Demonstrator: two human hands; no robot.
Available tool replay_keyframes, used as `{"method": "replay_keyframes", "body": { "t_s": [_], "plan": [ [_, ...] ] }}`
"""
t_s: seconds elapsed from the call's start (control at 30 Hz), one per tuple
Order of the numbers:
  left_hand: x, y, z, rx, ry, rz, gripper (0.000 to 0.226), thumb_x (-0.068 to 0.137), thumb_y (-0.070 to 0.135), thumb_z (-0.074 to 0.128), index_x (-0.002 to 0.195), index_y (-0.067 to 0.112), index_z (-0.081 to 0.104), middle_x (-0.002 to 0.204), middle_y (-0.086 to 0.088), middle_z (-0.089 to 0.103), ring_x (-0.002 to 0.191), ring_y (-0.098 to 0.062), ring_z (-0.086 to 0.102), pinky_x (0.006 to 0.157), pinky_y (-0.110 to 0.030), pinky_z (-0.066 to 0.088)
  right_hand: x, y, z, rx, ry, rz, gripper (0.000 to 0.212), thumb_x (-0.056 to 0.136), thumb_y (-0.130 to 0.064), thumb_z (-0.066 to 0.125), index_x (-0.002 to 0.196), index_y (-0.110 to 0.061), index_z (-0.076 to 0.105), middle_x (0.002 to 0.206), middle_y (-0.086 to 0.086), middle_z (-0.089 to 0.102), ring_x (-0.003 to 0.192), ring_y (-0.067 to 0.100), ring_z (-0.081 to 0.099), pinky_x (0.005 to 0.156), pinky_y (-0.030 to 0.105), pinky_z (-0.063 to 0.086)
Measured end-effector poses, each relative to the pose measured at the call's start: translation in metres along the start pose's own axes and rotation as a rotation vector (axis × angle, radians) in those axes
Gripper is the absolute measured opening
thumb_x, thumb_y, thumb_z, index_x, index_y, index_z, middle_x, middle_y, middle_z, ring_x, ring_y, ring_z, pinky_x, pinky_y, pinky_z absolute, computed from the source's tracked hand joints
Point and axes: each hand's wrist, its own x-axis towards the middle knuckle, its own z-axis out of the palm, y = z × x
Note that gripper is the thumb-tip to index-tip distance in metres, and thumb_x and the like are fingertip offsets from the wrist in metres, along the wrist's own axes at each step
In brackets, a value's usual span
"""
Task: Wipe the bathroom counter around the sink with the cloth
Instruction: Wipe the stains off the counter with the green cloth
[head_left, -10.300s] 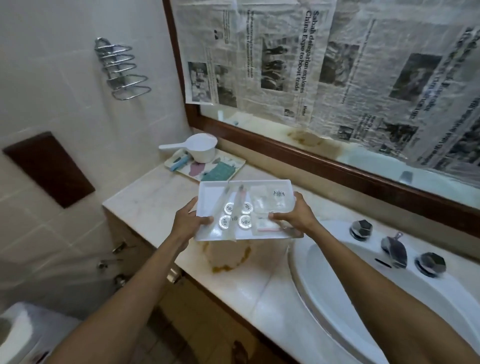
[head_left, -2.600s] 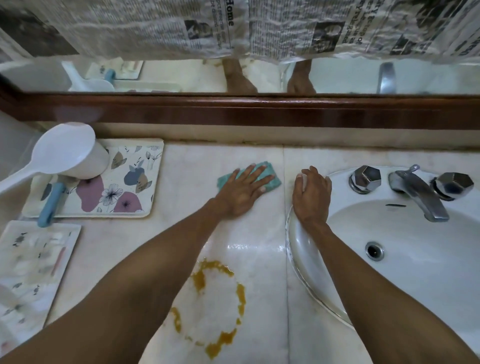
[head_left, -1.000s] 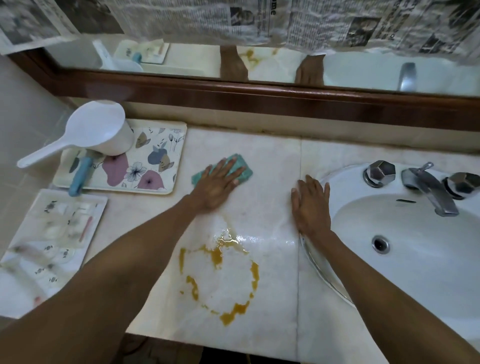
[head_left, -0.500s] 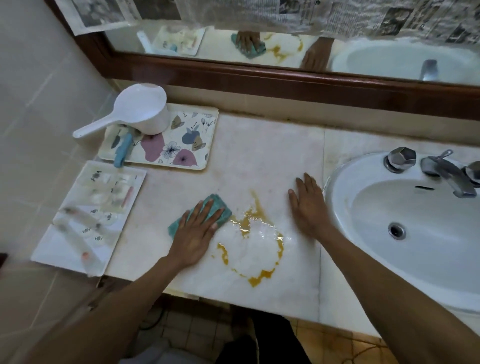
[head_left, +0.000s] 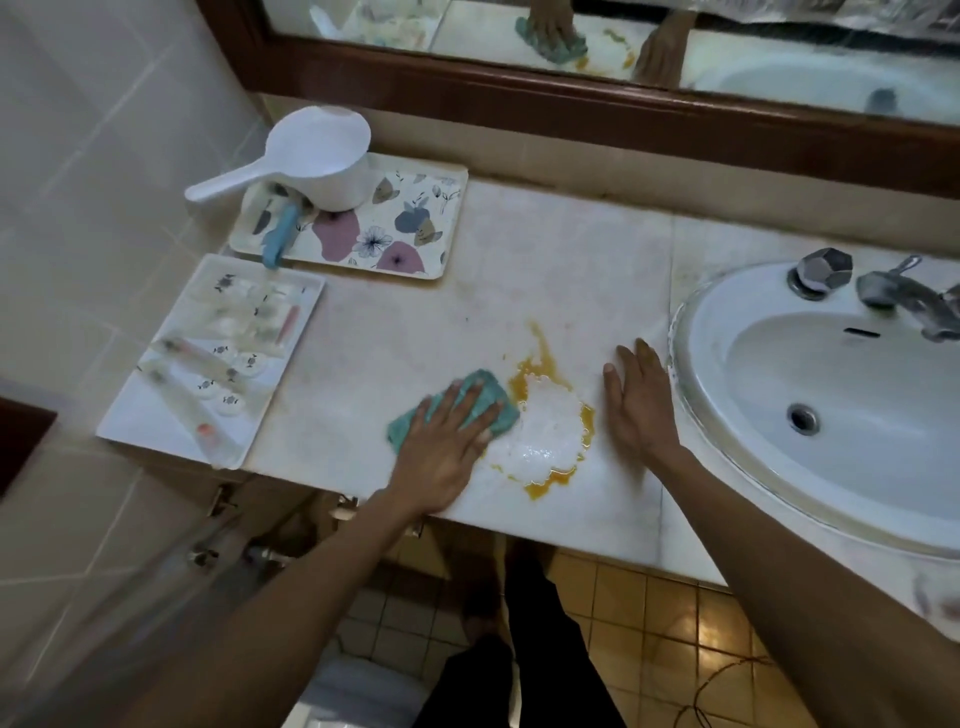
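Half a second ago the left hand (head_left: 448, 446) and the cloth (head_left: 496, 402) were a little away from the yellow spill; now the cloth touches the spill's left edge, and the ring looks more smeared.

From the head camera, no words can be read anywhere. The packets on the white tray (head_left: 156, 421) at the left of the frame are too blurry to read.

The left hand lies flat with its fingers spread, pressing down on the green cloth near the front edge of the counter (head_left: 545, 270), in the lower middle of the frame. It is not curled around the cloth, only pushing on top of it. The right hand (head_left: 635, 402) is flat and open too. It holds nothing and rests on the bare counter between the yellow spill (head_left: 550, 470) and the sink (head_left: 852, 467), which fills the right side.

In the upper left sits a flowery tray (head_left: 415, 228) with a white scoop (head_left: 317, 156) and a blue handle (head_left: 280, 234) on it. Two taps (head_left: 821, 273) stand at the back of the sink. Along the top, the mirror (head_left: 493, 26) shows both hands and the cloth again.
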Motion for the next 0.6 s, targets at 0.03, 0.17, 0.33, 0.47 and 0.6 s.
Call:
{"method": "replay_keyframes", "body": {
  "t_s": [0.03, 0.17, 0.33, 0.47, 0.6],
  "plan": [
    [-0.013, -0.009, -0.003, 0.01, -0.026, 0.068, 0.049, 0.108, 0.047, 0.017, 0.157, 0.046, 0.016, 0.167, 0.014, -0.002, 0.154, -0.011, -0.009, 0.123, -0.039, -0.007, -0.003, 0.001, -0.001, 0.003, 0.0, 0.005, 0.05, 0.106, -0.034, 0.034, 0.148, -0.007, 0.039, 0.162, 0.015, 0.024, 0.151, 0.029, 0.019, 0.123, 0.039, 0.013],
    [-0.006, -0.075, -0.03, 0.042, -0.001, -0.026, 0.056, 0.101, 0.06, 0.002, 0.155, 0.048, 0.013, 0.167, 0.013, -0.002, 0.155, -0.014, -0.005, 0.123, -0.046, 0.0, -0.014, 0.008, -0.004, -0.001, 0.003, -0.017, 0.049, 0.107, -0.034, 0.035, 0.147, -0.008, 0.043, 0.161, 0.015, 0.028, 0.15, 0.028, 0.022, 0.123, 0.035, 0.012],
    [0.059, -0.053, -0.037, -0.038, 0.092, -0.425, 0.053, 0.106, 0.049, 0.011, 0.158, 0.04, 0.017, 0.169, 0.004, -0.002, 0.155, -0.022, -0.004, 0.123, -0.048, -0.003, -0.019, 0.015, -0.004, 0.022, -0.008, -0.013, 0.052, 0.106, -0.04, 0.031, 0.146, -0.01, 0.044, 0.161, 0.013, 0.029, 0.151, 0.025, 0.022, 0.124, 0.037, 0.015],
    [0.034, 0.013, -0.009, -0.01, -0.003, -0.168, 0.068, 0.094, 0.053, -0.008, 0.159, 0.039, 0.01, 0.168, 0.003, -0.006, 0.155, -0.023, -0.008, 0.123, -0.049, -0.002, -0.022, 0.01, -0.005, 0.04, 0.008, -0.002, 0.057, 0.103, -0.044, 0.027, 0.144, -0.009, 0.046, 0.159, 0.015, 0.032, 0.15, 0.026, 0.024, 0.123, 0.038, 0.016],
    [-0.023, 0.007, -0.007, 0.003, -0.125, 0.16, 0.067, 0.097, 0.062, -0.011, 0.157, 0.045, 0.012, 0.166, 0.014, -0.008, 0.153, -0.011, -0.015, 0.123, -0.039, -0.01, -0.019, 0.014, -0.006, 0.073, -0.023, 0.005, 0.064, 0.101, -0.049, 0.022, 0.144, -0.009, 0.047, 0.158, 0.014, 0.035, 0.151, 0.024, 0.023, 0.123, 0.039, 0.017]
  ]
}}
